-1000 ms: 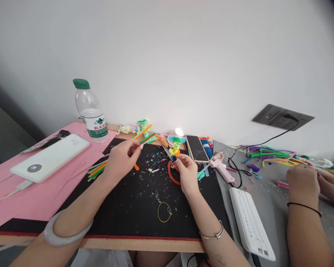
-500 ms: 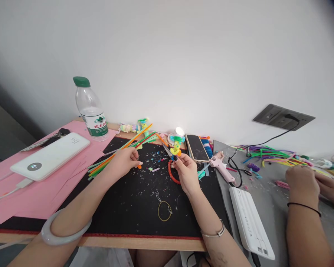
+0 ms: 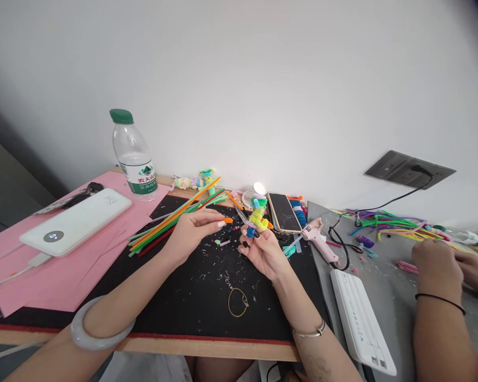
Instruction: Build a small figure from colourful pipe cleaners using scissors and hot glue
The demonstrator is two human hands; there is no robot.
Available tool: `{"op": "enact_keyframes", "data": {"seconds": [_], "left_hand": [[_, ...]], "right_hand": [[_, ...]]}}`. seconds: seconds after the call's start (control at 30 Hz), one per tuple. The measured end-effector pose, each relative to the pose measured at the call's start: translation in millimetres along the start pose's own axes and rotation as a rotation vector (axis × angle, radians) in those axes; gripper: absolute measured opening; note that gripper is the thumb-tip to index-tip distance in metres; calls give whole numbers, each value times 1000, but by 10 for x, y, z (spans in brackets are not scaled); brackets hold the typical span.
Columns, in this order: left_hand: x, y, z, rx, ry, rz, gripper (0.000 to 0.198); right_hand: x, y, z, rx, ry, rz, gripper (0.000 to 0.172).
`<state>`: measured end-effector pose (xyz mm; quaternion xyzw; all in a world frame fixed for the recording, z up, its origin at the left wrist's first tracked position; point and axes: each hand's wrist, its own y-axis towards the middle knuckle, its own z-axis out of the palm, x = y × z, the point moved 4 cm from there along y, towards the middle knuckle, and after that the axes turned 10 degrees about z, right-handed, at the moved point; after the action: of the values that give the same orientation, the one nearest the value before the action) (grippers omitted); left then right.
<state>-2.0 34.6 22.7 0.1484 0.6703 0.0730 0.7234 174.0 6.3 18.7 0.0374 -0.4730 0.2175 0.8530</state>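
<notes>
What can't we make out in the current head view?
All head view:
- Orange piece: inner end, covered by the left hand.
- Yellow figure: base, partly behind the right hand's fingers.
- Scissors: handles, hidden behind that hand.
- Mat scraps: too small to identify.

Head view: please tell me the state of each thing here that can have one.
Left hand, pinching an orange piece
Right hand, holding a colorful fuzzy figure
Bottle, upright, cap on
Power bank near bottle, display lit
Phone, face up, screen dark
Glue gun, lying down, not held
Wall socket, black plug inserted
Yellowish loop, lying on black mat
</notes>
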Motion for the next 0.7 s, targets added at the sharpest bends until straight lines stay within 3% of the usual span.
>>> {"op": "enact_keyframes", "data": {"seconds": [0.2, 0.3, 0.53, 0.7], "left_hand": [[80, -41, 71, -5, -117, -73, 28], [51, -47, 82, -36, -114, -78, 30], [-142, -120, 50, -170, 163, 203, 18], [-238, -200, 85, -122, 441, 418, 9]], "right_hand": [[-9, -5, 3, 56, 30, -1, 26], [-14, 8, 1, 21, 4, -31, 30], [-42, 42, -35, -122, -129, -118, 27], [-19, 33, -35, -217, -195, -157, 27]]}}
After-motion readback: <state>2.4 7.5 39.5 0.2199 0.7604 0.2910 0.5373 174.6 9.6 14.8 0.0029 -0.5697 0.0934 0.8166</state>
